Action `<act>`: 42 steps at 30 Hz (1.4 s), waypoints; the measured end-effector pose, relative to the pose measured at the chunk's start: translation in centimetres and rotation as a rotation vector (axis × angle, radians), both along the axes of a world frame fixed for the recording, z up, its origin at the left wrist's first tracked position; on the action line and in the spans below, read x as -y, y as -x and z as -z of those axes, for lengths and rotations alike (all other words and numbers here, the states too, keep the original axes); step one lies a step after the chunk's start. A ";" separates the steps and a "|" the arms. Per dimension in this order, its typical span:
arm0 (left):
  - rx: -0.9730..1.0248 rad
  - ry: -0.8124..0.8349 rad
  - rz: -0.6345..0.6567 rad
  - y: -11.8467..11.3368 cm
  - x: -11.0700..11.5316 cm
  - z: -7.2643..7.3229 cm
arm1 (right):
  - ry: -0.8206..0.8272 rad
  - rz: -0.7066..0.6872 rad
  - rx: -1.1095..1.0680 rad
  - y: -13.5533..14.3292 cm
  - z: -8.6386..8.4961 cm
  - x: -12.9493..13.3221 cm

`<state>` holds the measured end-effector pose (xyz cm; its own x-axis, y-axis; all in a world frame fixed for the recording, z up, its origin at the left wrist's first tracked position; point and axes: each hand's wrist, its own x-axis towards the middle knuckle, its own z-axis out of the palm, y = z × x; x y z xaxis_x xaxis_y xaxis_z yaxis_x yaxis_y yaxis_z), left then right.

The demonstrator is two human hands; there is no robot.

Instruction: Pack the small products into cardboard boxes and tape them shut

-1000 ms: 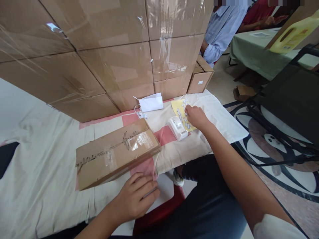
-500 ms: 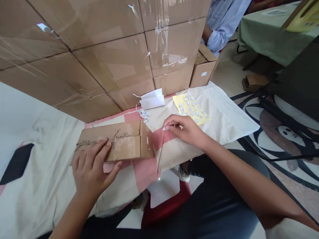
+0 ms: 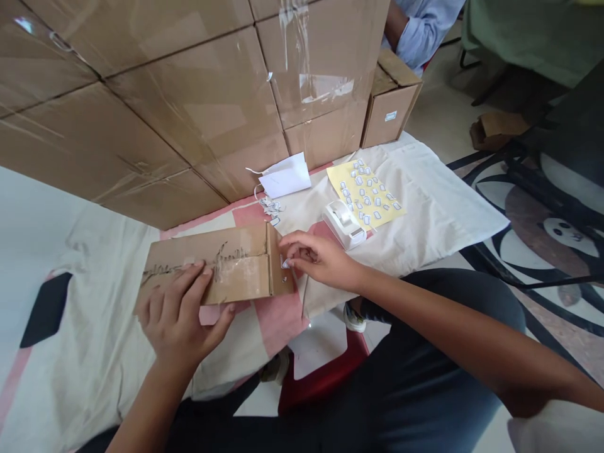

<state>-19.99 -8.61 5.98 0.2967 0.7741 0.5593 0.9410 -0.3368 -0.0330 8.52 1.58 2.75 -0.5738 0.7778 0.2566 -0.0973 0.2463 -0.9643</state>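
Observation:
A flat cardboard box (image 3: 245, 277) with handwriting and clear tape on top lies on the cloth-covered table. My left hand (image 3: 174, 321) rests on its top, fingers spread and thumb off the near edge. At the box's right end, my right hand (image 3: 325, 259) pinches a small white paper label (image 3: 285, 264) close against the cardboard. Whether the label touches the box I cannot tell. Just beyond my right hand stands a white tape dispenser (image 3: 345, 229). Behind it, a yellow sheet (image 3: 387, 218) carries several small white labels.
A tall wall of taped cartons (image 3: 198, 100) closes off the back. Folded white paper (image 3: 285, 176) and paper scraps (image 3: 270, 206) lie before it. A smaller carton (image 3: 394, 113) stands at the back right, near a person's sleeve (image 3: 419, 38). A black phone (image 3: 46, 309) lies at left.
My right hand has moved left to the box's end with the small label. The tape dispenser, hidden before, now shows. My left hand stays on the box.

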 end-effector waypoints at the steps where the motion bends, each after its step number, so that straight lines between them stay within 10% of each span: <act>1: -0.007 -0.034 0.024 0.1 -0.1 0.1 | -0.021 0.008 0.009 0.0 0.0 0.0; 42: -0.059 -0.158 0.114 -0.3 -1.1 -0.4 | -0.004 -0.053 0.065 0.1 0.9 -2.9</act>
